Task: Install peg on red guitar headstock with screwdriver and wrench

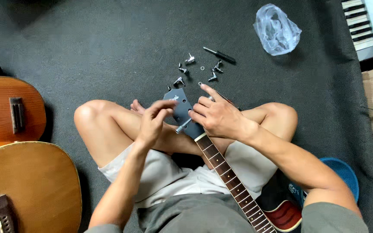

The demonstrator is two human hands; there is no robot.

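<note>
Person sat cross-legged on the dark carpet floor [109,51], an electric guitar laid across the lap. Its dark headstock [178,105] sat between both hands, over the shins; the fretted neck [227,177] ran back toward the body.

Right hand [219,117] wrapped the top of the neck, fingers [199,110] curled closed on the headstock edge, index finger stretched out past it. Left hand [154,121] had fingertips pinched together just at the headstock's near edge; whether a small part sat in the pinch, cannot tell. A silver tuning peg [183,126] stuck out of the headstock just below the right fingertips.

Beyond the fingers, on the floor: loose tuning machines [186,69], a washer [202,68], a small screwdriver [219,55], further off a crumpled clear plastic bag [277,29].

Handling, as a guess: neck stiff and fairly heavy, best held at the nut end as here. Peg small, smooth metal, light, probably slippery; take by the button with fingertips. Washer tiny, easy to lose in carpet.

Acoustic guitars [22,181] lay left, a keyboard [363,23] top right.
</note>
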